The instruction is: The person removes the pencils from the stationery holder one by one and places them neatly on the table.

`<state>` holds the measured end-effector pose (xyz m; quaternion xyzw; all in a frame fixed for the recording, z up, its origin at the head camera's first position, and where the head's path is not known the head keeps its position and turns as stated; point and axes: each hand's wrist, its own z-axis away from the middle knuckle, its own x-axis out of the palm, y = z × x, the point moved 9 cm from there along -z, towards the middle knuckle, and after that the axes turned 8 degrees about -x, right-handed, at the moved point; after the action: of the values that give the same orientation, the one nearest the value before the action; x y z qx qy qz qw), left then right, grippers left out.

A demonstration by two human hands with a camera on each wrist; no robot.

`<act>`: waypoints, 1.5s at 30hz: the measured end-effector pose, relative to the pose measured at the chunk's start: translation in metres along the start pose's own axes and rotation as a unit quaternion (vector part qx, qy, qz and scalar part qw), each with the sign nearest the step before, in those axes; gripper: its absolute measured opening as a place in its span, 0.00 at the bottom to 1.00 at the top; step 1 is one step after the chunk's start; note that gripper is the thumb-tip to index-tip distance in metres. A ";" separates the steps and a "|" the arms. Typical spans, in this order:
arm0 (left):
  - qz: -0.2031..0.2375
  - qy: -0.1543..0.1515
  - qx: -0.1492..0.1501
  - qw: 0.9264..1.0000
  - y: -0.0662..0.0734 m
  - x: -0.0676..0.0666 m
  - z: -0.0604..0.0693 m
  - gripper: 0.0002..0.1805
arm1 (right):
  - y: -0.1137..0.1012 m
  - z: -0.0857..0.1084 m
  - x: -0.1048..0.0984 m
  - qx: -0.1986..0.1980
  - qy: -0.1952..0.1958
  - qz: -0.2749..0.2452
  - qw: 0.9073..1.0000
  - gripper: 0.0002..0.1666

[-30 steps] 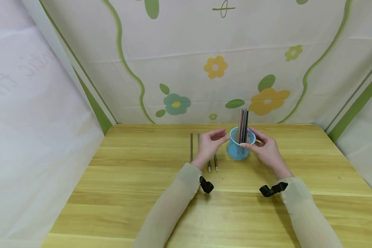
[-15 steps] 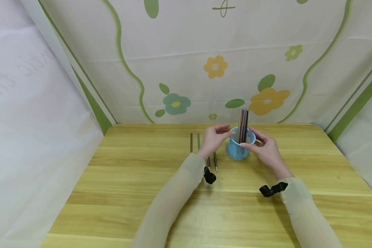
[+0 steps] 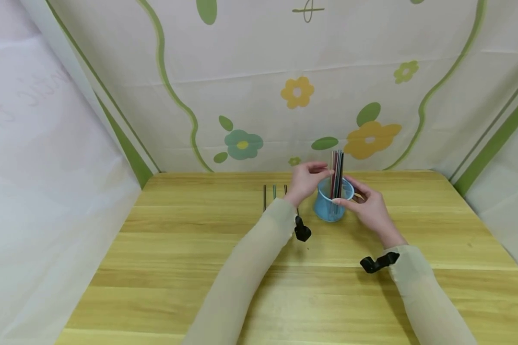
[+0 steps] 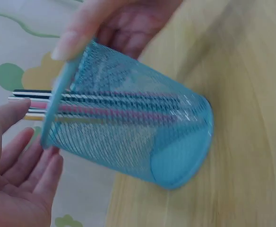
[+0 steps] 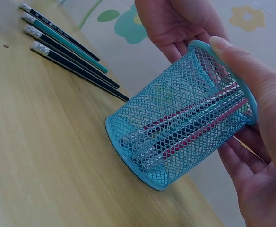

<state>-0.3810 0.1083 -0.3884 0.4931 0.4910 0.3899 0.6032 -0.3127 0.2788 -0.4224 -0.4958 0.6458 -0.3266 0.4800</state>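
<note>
A blue mesh pencil holder [image 3: 327, 211] stands on the table, tapering in the middle, with a bundle of pencils [image 3: 338, 165] upright inside it. My right hand [image 3: 373, 211] grips its right side, thumb over the rim and fingers behind. Just above the rim on the other side is my left hand [image 3: 306, 181]; its thumb lies by the pencils' upper ends. In the left wrist view the fingers [image 4: 22, 153] of that hand are extended and apart from the thumb. The right wrist view shows the pencils' lower ends through the mesh.
Several pencils [image 5: 69, 42], dark ones and a green one, lie side by side on the wooden table [image 3: 164, 268] left of the holder, partly hidden by the left arm in the head view. A flower-printed cloth [image 3: 241, 86] hangs behind the table's far edge.
My left hand has moved right and up, from beside the holder to the pencils above its rim, uncovering more of the table pencils' far ends. The right hand and holder have stayed put.
</note>
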 end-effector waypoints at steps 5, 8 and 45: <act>-0.013 0.009 -0.002 1.000 0.002 0.002 -0.007 0.19 | 0.000 0.000 0.001 -0.002 -0.001 0.003 1.000 0.45; -0.015 0.007 -0.005 1.000 0.001 0.003 -0.009 0.18 | 0.000 0.000 0.001 -0.003 0.000 0.004 1.000 0.45; -0.073 -0.018 0.010 0.997 -0.007 0.017 -0.006 0.10 | -0.002 0.000 0.002 0.000 -0.008 -0.001 1.000 0.44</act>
<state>-0.3831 0.1242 -0.3987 0.4692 0.5185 0.3305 0.6339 -0.3116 0.2767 -0.4210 -0.4991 0.6414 -0.3230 0.4850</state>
